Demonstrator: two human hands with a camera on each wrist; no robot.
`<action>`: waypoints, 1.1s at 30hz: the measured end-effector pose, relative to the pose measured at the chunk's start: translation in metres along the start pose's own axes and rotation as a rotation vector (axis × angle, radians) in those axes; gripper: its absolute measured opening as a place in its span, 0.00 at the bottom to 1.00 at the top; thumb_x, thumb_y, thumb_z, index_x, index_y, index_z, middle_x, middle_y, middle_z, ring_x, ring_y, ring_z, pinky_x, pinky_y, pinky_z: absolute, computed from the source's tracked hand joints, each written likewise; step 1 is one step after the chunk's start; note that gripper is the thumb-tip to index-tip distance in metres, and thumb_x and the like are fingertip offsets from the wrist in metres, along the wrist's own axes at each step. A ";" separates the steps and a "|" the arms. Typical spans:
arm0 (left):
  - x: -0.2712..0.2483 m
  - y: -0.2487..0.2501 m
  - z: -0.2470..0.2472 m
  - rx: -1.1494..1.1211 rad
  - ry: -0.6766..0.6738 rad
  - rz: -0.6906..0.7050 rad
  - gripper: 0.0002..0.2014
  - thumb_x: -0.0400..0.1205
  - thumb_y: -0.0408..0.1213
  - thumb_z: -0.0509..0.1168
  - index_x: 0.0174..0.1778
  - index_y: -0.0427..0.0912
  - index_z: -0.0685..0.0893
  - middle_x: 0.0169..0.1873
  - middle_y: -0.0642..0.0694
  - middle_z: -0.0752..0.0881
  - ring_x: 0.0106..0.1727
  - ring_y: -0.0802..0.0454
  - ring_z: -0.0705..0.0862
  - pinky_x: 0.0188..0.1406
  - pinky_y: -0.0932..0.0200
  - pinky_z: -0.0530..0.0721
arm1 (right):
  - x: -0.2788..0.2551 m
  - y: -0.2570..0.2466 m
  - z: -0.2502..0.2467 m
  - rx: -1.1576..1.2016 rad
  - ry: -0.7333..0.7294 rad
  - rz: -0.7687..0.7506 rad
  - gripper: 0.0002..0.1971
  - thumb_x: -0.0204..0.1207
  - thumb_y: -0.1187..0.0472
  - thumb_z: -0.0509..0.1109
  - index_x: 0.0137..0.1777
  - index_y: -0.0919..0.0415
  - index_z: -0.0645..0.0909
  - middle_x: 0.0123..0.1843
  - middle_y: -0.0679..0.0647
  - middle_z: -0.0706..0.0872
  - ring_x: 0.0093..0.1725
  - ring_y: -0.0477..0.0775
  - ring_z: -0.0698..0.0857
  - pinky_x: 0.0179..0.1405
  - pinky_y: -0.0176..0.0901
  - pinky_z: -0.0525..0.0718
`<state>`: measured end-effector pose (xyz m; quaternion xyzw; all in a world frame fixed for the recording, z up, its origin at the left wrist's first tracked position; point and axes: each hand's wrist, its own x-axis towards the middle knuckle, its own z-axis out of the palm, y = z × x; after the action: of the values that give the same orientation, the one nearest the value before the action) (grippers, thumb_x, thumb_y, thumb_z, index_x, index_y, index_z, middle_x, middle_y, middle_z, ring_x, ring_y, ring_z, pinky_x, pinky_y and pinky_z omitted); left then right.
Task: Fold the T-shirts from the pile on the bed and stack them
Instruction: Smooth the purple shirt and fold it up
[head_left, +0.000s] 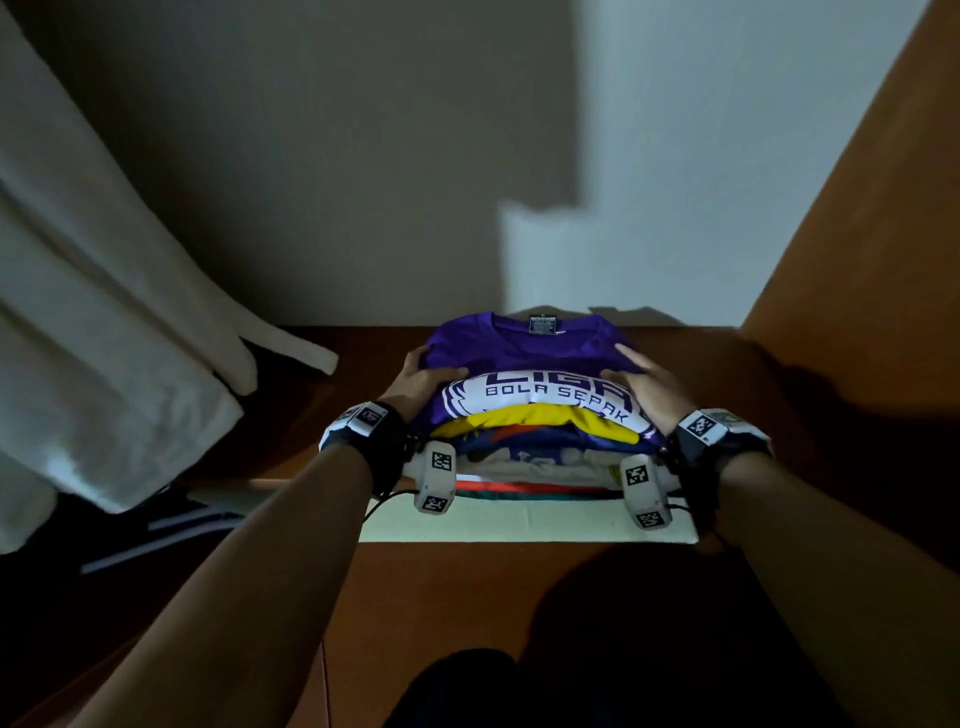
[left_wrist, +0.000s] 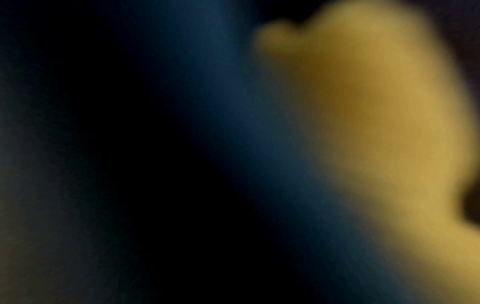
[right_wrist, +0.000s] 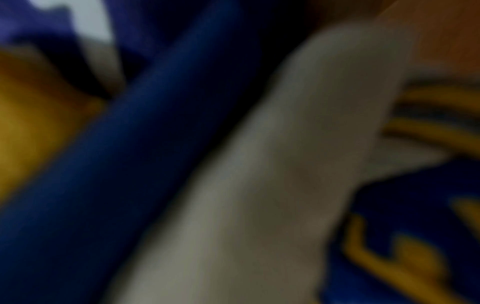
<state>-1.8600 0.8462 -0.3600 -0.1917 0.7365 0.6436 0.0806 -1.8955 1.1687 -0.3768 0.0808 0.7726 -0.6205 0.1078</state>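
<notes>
Purple T-shirt (head_left: 524, 348) tops stack — left hand (head_left: 423, 382) grips its edge; right hand (head_left: 644, 382) flat, pressing.

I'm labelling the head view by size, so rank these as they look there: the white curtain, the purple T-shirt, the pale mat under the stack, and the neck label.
1. white curtain, though it hangs nearer the camera
2. purple T-shirt and pale mat: look alike, unranked
3. neck label

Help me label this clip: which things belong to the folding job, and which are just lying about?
Job:
- purple T-shirt, top of stack
- stack of folded T-shirts
- left hand and right hand, both on the purple T-shirt

Lying about:
- white curtain
- pale sheet under the stack
</notes>
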 end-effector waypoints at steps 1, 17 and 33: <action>0.006 -0.001 0.001 0.005 0.008 0.009 0.46 0.76 0.38 0.80 0.87 0.46 0.62 0.74 0.39 0.78 0.63 0.43 0.83 0.66 0.52 0.80 | 0.010 0.005 -0.002 0.004 0.004 -0.005 0.39 0.50 0.41 0.83 0.67 0.35 0.84 0.68 0.51 0.88 0.61 0.51 0.89 0.67 0.53 0.85; 0.055 0.031 0.012 0.161 -0.001 -0.047 0.49 0.73 0.53 0.79 0.88 0.45 0.63 0.77 0.39 0.78 0.71 0.38 0.82 0.75 0.45 0.78 | 0.050 -0.052 -0.011 -0.496 -0.006 -0.053 0.31 0.81 0.44 0.71 0.84 0.45 0.71 0.82 0.60 0.74 0.77 0.63 0.77 0.71 0.48 0.77; -0.053 0.023 0.033 1.176 0.085 0.919 0.25 0.88 0.53 0.49 0.65 0.44 0.86 0.62 0.43 0.89 0.61 0.39 0.86 0.56 0.45 0.84 | -0.054 -0.052 0.027 -1.409 -0.156 -0.628 0.27 0.92 0.49 0.44 0.90 0.49 0.52 0.89 0.59 0.59 0.87 0.66 0.60 0.82 0.67 0.64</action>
<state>-1.8245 0.8903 -0.3250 0.1855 0.9676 0.1044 -0.1360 -1.8550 1.1315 -0.3187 -0.2737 0.9617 0.0118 0.0069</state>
